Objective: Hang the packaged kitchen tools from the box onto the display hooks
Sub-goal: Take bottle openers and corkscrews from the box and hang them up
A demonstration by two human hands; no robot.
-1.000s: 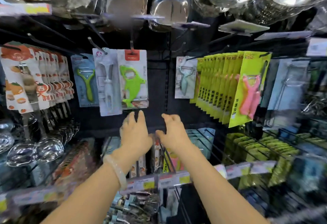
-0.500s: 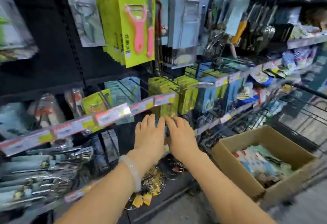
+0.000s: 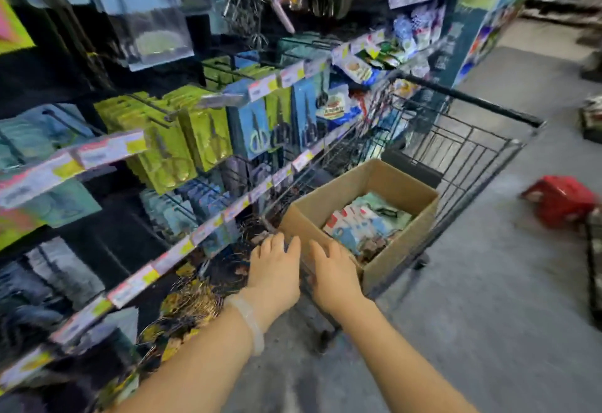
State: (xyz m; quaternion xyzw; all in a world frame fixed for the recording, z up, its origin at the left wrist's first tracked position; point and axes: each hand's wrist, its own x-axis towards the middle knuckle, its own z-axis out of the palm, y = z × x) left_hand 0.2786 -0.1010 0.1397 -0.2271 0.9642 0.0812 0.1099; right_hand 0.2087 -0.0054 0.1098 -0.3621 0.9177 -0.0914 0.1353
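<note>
Both hands, left (image 3: 275, 269) and right (image 3: 332, 271), reach empty with fingers extended at the near corner of the cardboard box (image 3: 387, 184), which holds packaged kitchen tools (image 3: 365, 223) inside a wire cart (image 3: 472, 139) beside bare aisle floor (image 3: 488, 315).

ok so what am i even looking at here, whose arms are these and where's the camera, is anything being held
The camera is worn on a person's head and looks forward and down, so the two bare arms coming up from the bottom edge are that person's own. There is only this one view.

The left hand, with a pale bracelet on its wrist, and the right hand are both stretched forward with fingers relaxed. Neither holds anything.

Just ahead of them is a cardboard box sitting in a wire shopping cart. Inside lie the packaged kitchen tools, too blurred to name exactly.

On the left is a store display: hooks carrying green and blue scissor packs, with price tags along the rails. A red basket sits on the floor to the right.
</note>
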